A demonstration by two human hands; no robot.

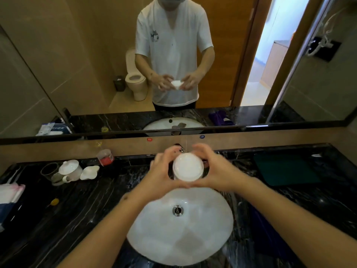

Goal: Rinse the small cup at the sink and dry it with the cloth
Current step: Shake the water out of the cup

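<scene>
Black marble desk [81, 206] rings the sink [212, 238]; above it both hands' fingers [160, 161] curl round the small cup [187, 169]; likely wet, slippery, fragile; best held by its sides.

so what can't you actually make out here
Head view, the only one:
- Tap: mostly hidden behind the hands and the cup; whether water runs cannot be told.
- Cup's inside: blurred white, wet or dry unclear.
- Left hand and right hand: motion-blurred, fingertips behind the cup hidden.
- Red-labelled jar: label too small to read.
- Packet: cut off by the left edge.
</scene>
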